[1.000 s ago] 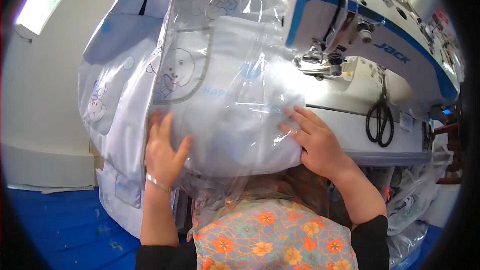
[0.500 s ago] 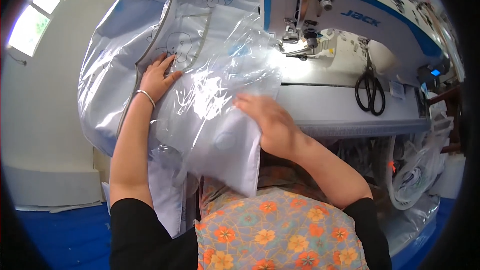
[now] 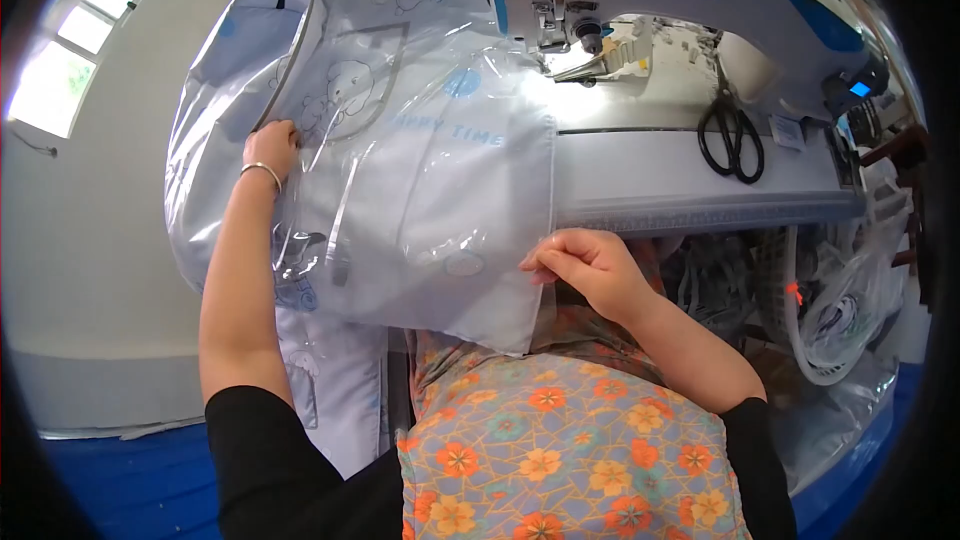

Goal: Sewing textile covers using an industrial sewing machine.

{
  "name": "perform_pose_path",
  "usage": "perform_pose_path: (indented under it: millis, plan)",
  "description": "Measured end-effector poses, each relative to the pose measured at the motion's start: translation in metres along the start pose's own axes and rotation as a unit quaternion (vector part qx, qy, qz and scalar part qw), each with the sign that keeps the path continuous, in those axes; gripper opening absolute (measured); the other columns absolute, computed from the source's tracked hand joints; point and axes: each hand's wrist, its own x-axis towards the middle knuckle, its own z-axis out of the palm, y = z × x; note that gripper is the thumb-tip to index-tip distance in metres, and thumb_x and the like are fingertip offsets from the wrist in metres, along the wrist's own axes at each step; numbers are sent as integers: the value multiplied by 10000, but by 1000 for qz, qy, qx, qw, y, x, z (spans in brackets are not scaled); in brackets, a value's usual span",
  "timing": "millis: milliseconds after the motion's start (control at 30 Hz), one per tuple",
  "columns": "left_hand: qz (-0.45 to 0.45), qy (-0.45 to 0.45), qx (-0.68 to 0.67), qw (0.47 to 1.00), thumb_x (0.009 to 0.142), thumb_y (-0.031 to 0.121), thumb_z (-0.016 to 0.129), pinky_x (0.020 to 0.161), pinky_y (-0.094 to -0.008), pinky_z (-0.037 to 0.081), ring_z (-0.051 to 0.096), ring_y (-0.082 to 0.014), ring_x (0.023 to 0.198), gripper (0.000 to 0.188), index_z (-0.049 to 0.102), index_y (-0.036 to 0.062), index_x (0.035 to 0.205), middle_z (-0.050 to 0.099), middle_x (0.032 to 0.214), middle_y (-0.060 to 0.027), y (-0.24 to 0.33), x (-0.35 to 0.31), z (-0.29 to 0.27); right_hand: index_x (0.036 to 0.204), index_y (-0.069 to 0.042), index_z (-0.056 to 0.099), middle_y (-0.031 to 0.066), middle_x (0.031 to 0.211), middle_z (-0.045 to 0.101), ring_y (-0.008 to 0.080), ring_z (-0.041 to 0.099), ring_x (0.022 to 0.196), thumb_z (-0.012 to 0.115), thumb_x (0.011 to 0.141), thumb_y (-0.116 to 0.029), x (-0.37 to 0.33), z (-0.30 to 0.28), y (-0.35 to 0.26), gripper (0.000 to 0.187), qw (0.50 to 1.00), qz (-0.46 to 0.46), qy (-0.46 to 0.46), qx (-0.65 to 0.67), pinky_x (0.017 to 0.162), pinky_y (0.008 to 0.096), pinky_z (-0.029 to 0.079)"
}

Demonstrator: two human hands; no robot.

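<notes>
Head view, and the pale cloth (image 3: 440,210) fills the centre left of the frame, clear plastic (image 3: 340,225) shining over it, its lower right corner by the flowered apron (image 3: 560,440).

And the hands?

Left hand (image 3: 272,147), left of centre: fingers bent in at the grey trim (image 3: 290,70) — probably so the fold can't slip, though whether it's really gripping, I can't tell.

Right hand (image 3: 588,265)?

Just right of centre, half curled, thumb close to the fingers, tips at the cloth's side edge, likely to steady it. Pinching or merely touching? Can't tell.

Scissors (image 3: 728,110), upper right?

On the table (image 3: 650,165) by the sewing machine (image 3: 690,15) — handy there, I'd say, yet apart from the cloth.
</notes>
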Motion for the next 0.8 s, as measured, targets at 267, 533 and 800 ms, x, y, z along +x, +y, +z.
perform_pose_path:
  millis: [267, 533, 800]
  plan:
    - [223, 22, -390, 893, 881, 71, 506, 1010, -438, 478, 613, -409, 1143, 352, 629, -18, 1199, 655, 1198, -255, 223, -27, -114, 1108, 10, 701, 117, 1174, 702, 167, 644, 1123, 579, 988, -4, 12, -1, -2, 172, 991, -13, -55, -124, 983, 303, 494]
    - [238, 123, -326, 907, 890, 92, 543, 1121, -621, 319, 465, -319, 1372, 421, 604, -9, 1294, 603, 1356, -175, 293, -57, -41, 1172, -181, 731, 102, 1441, 560, 335, 490, 1361, 602, 837, -79, 15, -13, 10, 372, 676, -323, 4, -662, 1174, 489, 329]
    - [281, 54, -358, 889, 889, 27, 547, 1112, -398, 431, 531, -341, 1314, 405, 621, -5, 1286, 606, 1363, -181, 299, -42, -54, 1033, -68, 741, 87, 1068, 747, 303, 716, 1006, 687, 714, 1, 19, -5, 8, 331, 779, -353, 88, -511, 904, 446, 571]
